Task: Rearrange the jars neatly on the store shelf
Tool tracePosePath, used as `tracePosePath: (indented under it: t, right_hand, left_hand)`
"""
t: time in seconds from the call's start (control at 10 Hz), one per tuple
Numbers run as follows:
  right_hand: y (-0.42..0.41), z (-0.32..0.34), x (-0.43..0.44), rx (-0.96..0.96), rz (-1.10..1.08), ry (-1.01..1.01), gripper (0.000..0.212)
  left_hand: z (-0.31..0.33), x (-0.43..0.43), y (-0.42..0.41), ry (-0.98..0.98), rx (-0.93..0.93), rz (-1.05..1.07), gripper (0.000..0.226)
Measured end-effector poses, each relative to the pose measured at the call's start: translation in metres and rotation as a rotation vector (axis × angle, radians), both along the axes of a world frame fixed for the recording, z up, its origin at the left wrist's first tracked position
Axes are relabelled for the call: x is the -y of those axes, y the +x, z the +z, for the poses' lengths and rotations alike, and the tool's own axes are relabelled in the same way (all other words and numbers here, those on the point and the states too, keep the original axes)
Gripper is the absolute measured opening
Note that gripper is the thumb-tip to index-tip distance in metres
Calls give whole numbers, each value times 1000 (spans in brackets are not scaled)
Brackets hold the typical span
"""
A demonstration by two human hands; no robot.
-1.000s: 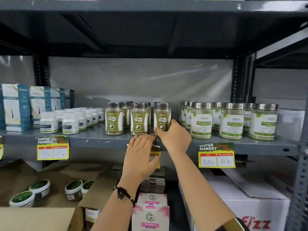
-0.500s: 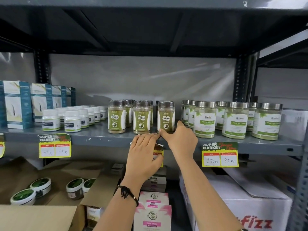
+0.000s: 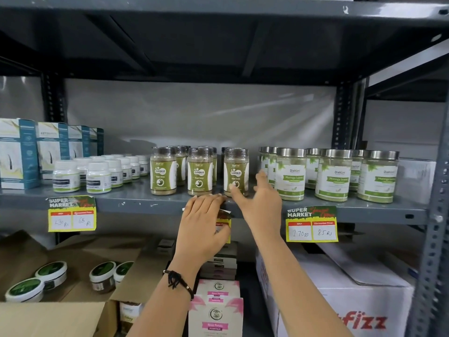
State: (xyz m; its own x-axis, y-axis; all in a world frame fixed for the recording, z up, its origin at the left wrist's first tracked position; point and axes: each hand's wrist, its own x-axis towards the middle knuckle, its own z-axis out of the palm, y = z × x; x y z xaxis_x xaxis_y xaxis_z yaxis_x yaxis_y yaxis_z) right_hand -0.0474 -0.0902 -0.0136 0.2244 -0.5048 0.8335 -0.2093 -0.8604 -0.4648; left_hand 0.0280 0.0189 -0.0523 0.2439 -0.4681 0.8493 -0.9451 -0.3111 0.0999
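On the grey metal shelf (image 3: 136, 203) stand three front Gaska jars with clear lids and olive labels: left (image 3: 163, 171), middle (image 3: 200, 172), right (image 3: 236, 171), more behind them. To their right are larger Moringa jars (image 3: 290, 177) with steel lids. My right hand (image 3: 260, 203) is open, its fingers spread just right of the right Gaska jar, its thumb near the jar's base. My left hand (image 3: 202, 227) lies flat against the shelf's front edge over a yellow price tag (image 3: 224, 221), fingers together, holding nothing.
Small white-lidded bottles (image 3: 98, 177) and teal boxes (image 3: 19, 154) fill the shelf's left. Price tags (image 3: 312, 224) hang on the edge. Below are an open carton with round tins (image 3: 52, 272), pink boxes (image 3: 216, 310), and a white carton (image 3: 352, 307). An upright post (image 3: 435, 239) stands at right.
My right hand has let go of the right Gaska jar and opened, sliding to the right toward the Moringa jars. My left hand has stayed on the shelf edge.
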Motion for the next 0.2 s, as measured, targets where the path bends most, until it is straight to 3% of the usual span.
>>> tracePosePath:
  t: [0.1,0.2]
  right_hand:
    - [-45,-5,-18,459,232,-130,35]
    - [-129,21,-53,821,256,-315,10]
  left_hand:
    - [-7,-6,5,16,9,-5,55]
    - [-11,-8,2,12,-36,36,57]
